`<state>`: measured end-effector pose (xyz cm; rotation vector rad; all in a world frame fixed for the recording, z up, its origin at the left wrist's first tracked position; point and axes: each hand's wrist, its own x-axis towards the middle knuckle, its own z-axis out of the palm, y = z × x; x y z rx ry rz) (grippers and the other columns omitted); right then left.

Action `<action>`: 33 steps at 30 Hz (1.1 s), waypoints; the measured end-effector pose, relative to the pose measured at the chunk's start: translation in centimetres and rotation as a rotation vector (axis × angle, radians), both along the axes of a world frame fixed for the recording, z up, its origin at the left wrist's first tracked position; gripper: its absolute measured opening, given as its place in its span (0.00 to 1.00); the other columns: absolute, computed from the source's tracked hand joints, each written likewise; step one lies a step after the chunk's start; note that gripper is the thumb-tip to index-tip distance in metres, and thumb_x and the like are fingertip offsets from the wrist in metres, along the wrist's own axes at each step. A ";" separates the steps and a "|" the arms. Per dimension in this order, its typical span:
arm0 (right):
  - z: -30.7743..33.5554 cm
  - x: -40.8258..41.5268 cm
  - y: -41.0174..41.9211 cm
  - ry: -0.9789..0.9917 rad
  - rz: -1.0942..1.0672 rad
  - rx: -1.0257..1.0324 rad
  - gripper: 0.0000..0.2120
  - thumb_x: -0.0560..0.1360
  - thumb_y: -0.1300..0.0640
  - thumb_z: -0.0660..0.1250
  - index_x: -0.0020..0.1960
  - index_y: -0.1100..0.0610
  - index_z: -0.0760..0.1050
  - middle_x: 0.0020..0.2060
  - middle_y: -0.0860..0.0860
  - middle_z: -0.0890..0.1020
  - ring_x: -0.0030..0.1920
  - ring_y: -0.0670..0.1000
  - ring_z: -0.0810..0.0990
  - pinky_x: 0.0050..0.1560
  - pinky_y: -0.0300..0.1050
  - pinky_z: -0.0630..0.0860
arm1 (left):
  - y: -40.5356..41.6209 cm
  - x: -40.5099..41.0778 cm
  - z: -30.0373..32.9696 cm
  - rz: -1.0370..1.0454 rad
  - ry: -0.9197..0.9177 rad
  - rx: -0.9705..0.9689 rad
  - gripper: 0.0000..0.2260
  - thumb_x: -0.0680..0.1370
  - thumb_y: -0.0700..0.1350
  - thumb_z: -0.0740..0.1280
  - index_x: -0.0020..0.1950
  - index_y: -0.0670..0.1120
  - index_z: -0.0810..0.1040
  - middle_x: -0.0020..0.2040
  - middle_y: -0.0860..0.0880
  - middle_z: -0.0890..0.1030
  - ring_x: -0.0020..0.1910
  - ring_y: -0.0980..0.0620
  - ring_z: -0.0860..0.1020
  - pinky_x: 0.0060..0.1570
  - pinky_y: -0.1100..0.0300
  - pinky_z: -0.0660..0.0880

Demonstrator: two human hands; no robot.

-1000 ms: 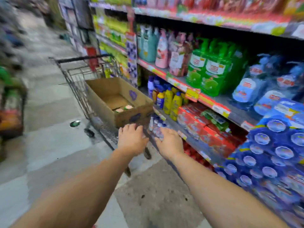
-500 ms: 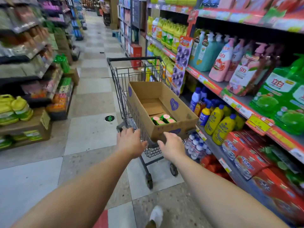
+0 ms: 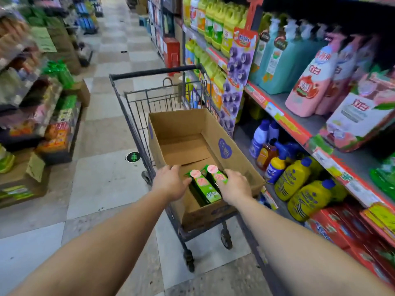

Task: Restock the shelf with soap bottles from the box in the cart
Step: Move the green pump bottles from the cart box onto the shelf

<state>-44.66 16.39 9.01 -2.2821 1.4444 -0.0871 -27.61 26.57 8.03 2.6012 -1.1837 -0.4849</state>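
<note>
Two hands: both are now inside the box, off its near edge where they sat half a second ago.
Left hand (image 3: 171, 182): fingers loosely curved over the left green bottle's side, thumb toward it; touching, but whether it has a real hold I cannot tell.
Right hand (image 3: 235, 185): fingers folded down round the right bottle's body; looks like a grip forming.
Soap bottles (image 3: 206, 182): two green ones with pink-white caps, side by side and touching, leaning at the near end of the box; neither looks lifted yet.
Box (image 3: 226, 146): open cardboard, sitting in the cart basket; the rest of its floor shows bare cardboard, so these look like the last two.
Cart (image 3: 157, 72): parked tight against the right-hand shelving; sits nearer and lower in view than in the earlier frames.
Shelf (image 3: 284, 118): right side, pump bottles on the upper tier, yellow bottles (image 3: 299, 184) and blue ones below; green packs at the far right edge are the likely slot, a guess.
Change: view swung from the shelf a second ago to straight down the aisle onto the box; blur mostly gone.
Meaning: cart positioning looks done, pick step starting; judged, one bottle per hand, then swing right to the shelf.
Risk: bottles lean on each other; lifting one alone may tip the other.
</note>
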 end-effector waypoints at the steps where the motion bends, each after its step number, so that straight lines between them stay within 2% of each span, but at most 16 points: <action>1: -0.5 0.3 -0.8 0.006 -0.004 0.019 0.24 0.77 0.45 0.62 0.71 0.53 0.67 0.65 0.55 0.74 0.65 0.58 0.71 0.65 0.51 0.69 | -1.2 0.4 -0.3 0.002 0.016 0.010 0.32 0.76 0.64 0.61 0.74 0.47 0.64 0.68 0.42 0.71 0.67 0.41 0.68 0.66 0.50 0.66; 8: -4.8 2.4 -5.8 0.053 -0.095 0.119 0.24 0.77 0.47 0.64 0.70 0.52 0.67 0.63 0.56 0.75 0.64 0.59 0.72 0.62 0.50 0.70 | -9.0 3.3 -5.1 -0.019 0.194 0.087 0.31 0.76 0.62 0.63 0.73 0.46 0.65 0.69 0.41 0.71 0.68 0.40 0.68 0.66 0.50 0.65; 13: -9.1 4.8 -8.4 0.116 -0.209 0.213 0.25 0.77 0.46 0.64 0.72 0.51 0.64 0.64 0.55 0.74 0.65 0.58 0.71 0.62 0.49 0.69 | -14.2 5.6 -10.0 -0.103 0.294 0.229 0.31 0.75 0.62 0.65 0.72 0.47 0.65 0.68 0.41 0.70 0.68 0.41 0.67 0.66 0.50 0.66; 18: -14.2 7.8 -9.7 0.179 -0.254 0.375 0.26 0.78 0.48 0.63 0.72 0.55 0.63 0.66 0.57 0.73 0.67 0.57 0.69 0.65 0.49 0.67 | -18.2 8.1 -15.0 -0.110 0.391 0.385 0.31 0.74 0.63 0.66 0.70 0.45 0.67 0.67 0.42 0.72 0.66 0.42 0.70 0.64 0.50 0.68; 21: -17.5 8.7 -9.6 0.216 -0.298 0.505 0.26 0.78 0.49 0.64 0.72 0.57 0.64 0.66 0.58 0.72 0.67 0.58 0.69 0.66 0.48 0.65 | -19.4 8.5 -18.4 -0.084 0.478 0.516 0.30 0.73 0.65 0.66 0.65 0.43 0.73 0.62 0.42 0.77 0.61 0.42 0.75 0.58 0.54 0.73; 24: -20.0 8.9 -8.7 0.288 -0.348 0.509 0.29 0.76 0.47 0.65 0.72 0.58 0.63 0.67 0.57 0.70 0.68 0.57 0.66 0.68 0.47 0.62 | -19.5 8.2 -21.1 -0.029 0.593 0.581 0.28 0.74 0.63 0.66 0.64 0.43 0.74 0.61 0.43 0.78 0.59 0.43 0.77 0.49 0.58 0.70; 27: -21.4 9.6 -8.6 0.333 -0.433 0.483 0.36 0.72 0.45 0.70 0.74 0.55 0.60 0.68 0.55 0.67 0.69 0.57 0.63 0.67 0.49 0.63 | -19.5 8.2 -23.0 0.028 0.658 0.593 0.31 0.73 0.64 0.67 0.66 0.43 0.72 0.62 0.42 0.78 0.60 0.43 0.76 0.48 0.59 0.67; 30: -21.9 9.9 -9.2 0.383 -0.447 0.467 0.35 0.67 0.42 0.74 0.69 0.53 0.67 0.64 0.55 0.70 0.66 0.57 0.66 0.63 0.50 0.66 | -19.5 8.5 -24.1 0.146 0.723 0.605 0.38 0.69 0.66 0.70 0.69 0.41 0.68 0.64 0.42 0.75 0.62 0.43 0.75 0.52 0.56 0.69; 33: -22.3 9.7 -9.4 0.350 -0.506 0.549 0.35 0.63 0.41 0.77 0.63 0.51 0.68 0.61 0.54 0.70 0.64 0.57 0.67 0.61 0.50 0.68 | -19.5 9.0 -24.7 0.200 0.742 0.604 0.43 0.65 0.68 0.72 0.68 0.42 0.67 0.63 0.43 0.74 0.60 0.44 0.75 0.49 0.54 0.69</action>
